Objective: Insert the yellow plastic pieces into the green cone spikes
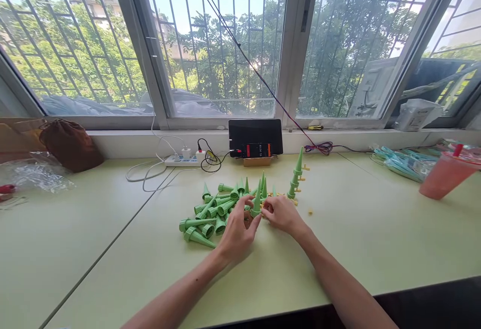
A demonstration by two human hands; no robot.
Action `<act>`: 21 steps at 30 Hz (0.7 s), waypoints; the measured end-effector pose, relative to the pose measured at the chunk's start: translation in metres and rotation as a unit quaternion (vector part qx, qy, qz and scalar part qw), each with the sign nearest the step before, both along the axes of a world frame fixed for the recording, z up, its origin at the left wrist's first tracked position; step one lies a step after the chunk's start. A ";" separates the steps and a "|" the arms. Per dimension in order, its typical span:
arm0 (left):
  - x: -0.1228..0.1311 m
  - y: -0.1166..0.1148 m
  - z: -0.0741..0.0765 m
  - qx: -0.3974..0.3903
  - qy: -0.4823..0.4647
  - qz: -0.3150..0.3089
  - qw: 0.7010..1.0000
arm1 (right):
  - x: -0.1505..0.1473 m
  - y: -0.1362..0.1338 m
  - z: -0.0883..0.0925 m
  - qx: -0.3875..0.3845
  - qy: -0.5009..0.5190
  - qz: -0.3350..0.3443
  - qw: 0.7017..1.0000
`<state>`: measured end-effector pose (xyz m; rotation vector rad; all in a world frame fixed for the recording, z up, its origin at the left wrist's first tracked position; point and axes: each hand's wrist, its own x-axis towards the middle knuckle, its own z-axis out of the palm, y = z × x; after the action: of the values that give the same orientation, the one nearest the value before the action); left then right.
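Note:
My left hand (238,228) is closed round the lower part of an upright green cone (257,202). Close against the cone's right side, my right hand (282,213) has its fingers pinched together; what they hold, if anything, is hidden. A pile of green cones with ribbed collars (203,222) lies left of and behind my left hand. Small yellow pieces are partly hidden behind my right hand, and one yellow piece (310,212) lies apart to the right. Behind my right hand stands a stack of green cones (296,176) with yellow pieces sticking out of its side.
A tablet (255,133) with a phone before it stands at the table's back. Left of it are a power strip (171,161) and cables. A brown pouch (71,146) sits far left. A red cup (447,173) and turquoise bundles (400,163) are at the right.

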<state>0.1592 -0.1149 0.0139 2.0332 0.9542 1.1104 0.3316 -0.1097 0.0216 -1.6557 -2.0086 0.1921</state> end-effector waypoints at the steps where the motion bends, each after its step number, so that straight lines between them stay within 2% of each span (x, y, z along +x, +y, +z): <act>1: 0.001 0.000 -0.001 -0.002 -0.005 -0.004 1.000 | -0.001 0.000 -0.001 -0.004 -0.005 -0.007 1.000; 13: 0.003 -0.001 -0.002 0.002 0.004 -0.008 1.000 | -0.008 0.002 -0.002 -0.043 -0.050 -0.032 0.997; 21: 0.003 -0.002 0.001 -0.046 -0.030 -0.021 0.998 | -0.008 -0.001 -0.001 0.002 0.019 -0.026 0.999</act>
<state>0.1622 -0.1168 0.0146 1.9272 0.9112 1.0790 0.3235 -0.1106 0.0204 -1.6862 -1.9349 0.1987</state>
